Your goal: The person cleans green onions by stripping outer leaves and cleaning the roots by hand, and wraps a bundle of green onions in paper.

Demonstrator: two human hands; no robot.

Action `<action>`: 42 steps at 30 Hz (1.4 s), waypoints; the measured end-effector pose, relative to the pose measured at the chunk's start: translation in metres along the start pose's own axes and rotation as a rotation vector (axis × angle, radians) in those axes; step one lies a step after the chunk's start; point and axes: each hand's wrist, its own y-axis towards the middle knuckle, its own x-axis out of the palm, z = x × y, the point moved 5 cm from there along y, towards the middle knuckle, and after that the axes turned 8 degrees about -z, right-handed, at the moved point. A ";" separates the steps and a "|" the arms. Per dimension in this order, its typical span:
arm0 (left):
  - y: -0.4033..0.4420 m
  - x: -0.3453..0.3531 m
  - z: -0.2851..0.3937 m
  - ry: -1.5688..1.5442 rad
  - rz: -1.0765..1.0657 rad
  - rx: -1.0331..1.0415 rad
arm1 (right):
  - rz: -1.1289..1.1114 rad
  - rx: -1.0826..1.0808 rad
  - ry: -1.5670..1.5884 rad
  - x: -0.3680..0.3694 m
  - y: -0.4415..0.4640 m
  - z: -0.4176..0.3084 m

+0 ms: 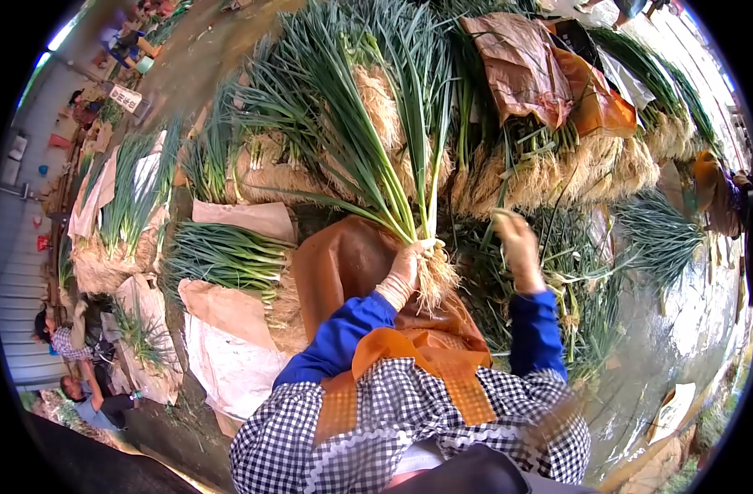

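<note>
My left hand (406, 273), in a pale glove, is closed around the lower stalks of a bunch of green onions (393, 193), just above the roots. The long leaves fan up and away from me, and the shaggy pale roots (435, 278) hang below my fist. To the right, apart from the bunch, is my right hand (518, 244), also gloved, with its fingers curled in. A thin green strand shows by its fingertips; whether it is gripped is unclear. Beneath that hand lies a heap of loose green leaves (549, 305). A brown apron (335, 255) covers my lap.
Large stacks of rooted green onions (286, 177) stand ahead. Brown wrapping sheets (516, 66) cover some at the right. Another bundle (228, 259) lies left beside pale sacking (228, 346). Wet floor (681, 321) stretches right. Other people (92, 395) sit at the far left.
</note>
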 end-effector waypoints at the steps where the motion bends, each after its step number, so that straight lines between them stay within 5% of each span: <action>1: 0.008 -0.014 0.003 0.117 0.013 0.070 | -0.100 0.006 0.033 0.038 0.016 0.000; 3: 0.011 -0.019 0.002 0.134 -0.028 0.118 | -0.225 0.032 0.190 0.090 0.036 -0.010; 5: -0.006 0.004 0.006 0.036 -0.010 0.040 | -0.374 -0.514 0.153 0.113 0.054 0.000; 7: -0.013 0.010 0.009 -0.022 0.004 0.017 | -0.493 0.088 0.596 0.127 0.057 0.004; 10: -0.006 -0.031 0.004 0.006 -0.048 0.007 | -0.350 0.168 0.318 0.110 0.051 0.003; 14: 0.001 -0.039 -0.020 -0.162 -0.109 -0.175 | -0.221 -0.200 -0.516 0.116 0.024 -0.034; 15: -0.004 -0.023 -0.019 -0.174 -0.118 -0.169 | -0.103 -0.508 -0.626 0.118 0.019 -0.035; 18: -0.010 -0.010 -0.003 -0.050 -0.091 -0.077 | -0.136 -0.748 -0.636 0.094 0.007 -0.043; 19: -0.013 0.000 0.006 -0.022 -0.117 -0.095 | -0.290 -0.316 0.177 0.083 -0.010 -0.056; 21: -0.016 0.026 0.018 -0.189 -0.201 -0.013 | -0.161 -0.185 0.446 0.072 -0.010 -0.028; 24: -0.004 0.010 0.021 -0.094 -0.135 0.048 | -0.586 0.062 0.672 0.109 -0.052 -0.011; 27: -0.043 0.051 0.041 -0.270 -0.279 -0.093 | -0.777 0.182 0.511 0.110 -0.092 -0.029; 31: -0.116 0.082 0.100 0.093 -0.278 0.203 | -1.083 0.190 0.221 0.068 -0.121 -0.045; 33: -0.174 0.081 0.130 -0.175 -0.357 0.093 | -0.918 0.036 0.392 0.041 -0.105 0.001; 35: -0.240 0.083 0.175 -0.347 -0.110 0.270 | -0.649 -0.158 0.186 0.029 -0.083 -0.018; 37: -0.313 0.088 0.211 -0.106 -0.060 0.468 | -0.544 -0.165 0.285 0.042 -0.066 0.000; 38: -0.347 0.092 0.225 0.025 -0.021 0.553 | -0.455 0.051 0.354 0.051 -0.066 0.005; 42: -0.429 0.101 0.269 0.326 0.238 0.808 | -0.518 0.162 0.302 0.088 -0.020 0.014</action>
